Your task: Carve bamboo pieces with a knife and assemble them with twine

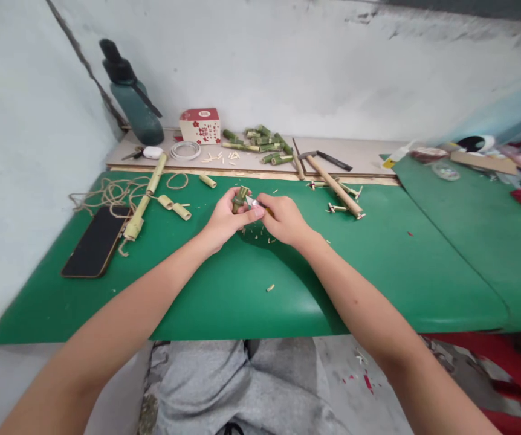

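Observation:
Fingers of my left hand [225, 220] wrap round a short green bamboo piece [240, 199], held a little above the green table mat [306, 290]. My right hand [283, 219] is closed on a utility knife, its silver blade [251, 202] pointing left at the bamboo. Most of the knife's yellowish handle is hidden in the fist. The left thumb lies close against the blade's base. Small pale shavings [269, 240] are scattered on the mat under both hands.
Left lie a phone [95, 243], twine [115, 192] and a peeled bamboo stick [145, 202]. Behind stand a bottle [136, 99] and a box [200, 127], beside several green bamboo pieces [265, 145]. A hammer [335, 184] lies to the right. The table's front edge is near my lap.

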Demonstrator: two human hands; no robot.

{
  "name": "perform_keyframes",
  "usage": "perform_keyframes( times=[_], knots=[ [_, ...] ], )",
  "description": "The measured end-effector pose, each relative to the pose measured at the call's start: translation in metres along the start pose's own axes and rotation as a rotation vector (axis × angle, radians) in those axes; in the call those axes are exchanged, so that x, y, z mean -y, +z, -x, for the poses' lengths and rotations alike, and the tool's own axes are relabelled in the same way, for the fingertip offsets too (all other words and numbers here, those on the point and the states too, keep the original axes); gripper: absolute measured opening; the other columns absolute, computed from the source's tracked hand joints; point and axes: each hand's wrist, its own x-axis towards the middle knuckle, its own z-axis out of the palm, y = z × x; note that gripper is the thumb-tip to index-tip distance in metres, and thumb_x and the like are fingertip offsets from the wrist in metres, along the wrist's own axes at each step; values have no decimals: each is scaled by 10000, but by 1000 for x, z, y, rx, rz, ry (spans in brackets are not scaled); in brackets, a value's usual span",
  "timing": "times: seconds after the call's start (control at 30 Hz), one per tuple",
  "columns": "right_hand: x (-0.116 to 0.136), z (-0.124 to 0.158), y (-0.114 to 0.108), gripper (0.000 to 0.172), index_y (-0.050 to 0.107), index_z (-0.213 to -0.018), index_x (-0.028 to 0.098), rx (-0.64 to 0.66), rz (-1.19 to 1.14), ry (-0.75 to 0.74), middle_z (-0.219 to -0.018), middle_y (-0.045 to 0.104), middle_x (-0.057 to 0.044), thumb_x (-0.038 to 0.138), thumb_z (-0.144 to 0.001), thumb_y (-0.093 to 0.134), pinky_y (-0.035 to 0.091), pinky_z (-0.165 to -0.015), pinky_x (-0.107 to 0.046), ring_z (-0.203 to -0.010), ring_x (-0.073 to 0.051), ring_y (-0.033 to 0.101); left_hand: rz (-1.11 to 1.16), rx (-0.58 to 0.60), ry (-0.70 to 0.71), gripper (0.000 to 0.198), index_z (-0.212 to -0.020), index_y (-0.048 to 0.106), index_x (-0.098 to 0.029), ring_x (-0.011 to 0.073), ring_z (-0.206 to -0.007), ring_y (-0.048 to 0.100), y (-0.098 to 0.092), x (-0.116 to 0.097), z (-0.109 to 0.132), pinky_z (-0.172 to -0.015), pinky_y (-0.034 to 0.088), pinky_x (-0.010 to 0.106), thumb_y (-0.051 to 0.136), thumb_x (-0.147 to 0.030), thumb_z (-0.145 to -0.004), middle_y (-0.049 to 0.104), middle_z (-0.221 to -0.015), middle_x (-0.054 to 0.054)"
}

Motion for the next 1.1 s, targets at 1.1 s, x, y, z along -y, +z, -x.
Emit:
perform_keyframes(
  times=[1.1],
  knots=[
    [-48, -5, -12, 508, 396, -762, 266, -401, 28, 203, -636, 444, 13, 681, -1055, 388, 240, -640, -331, -619, -177, 387, -17, -31, 28, 734, -1179, 645, -198, 42, -479, 246, 2, -3, 5, -437, 193, 223, 1003, -540, -638, 358, -601, -129]
  ],
)
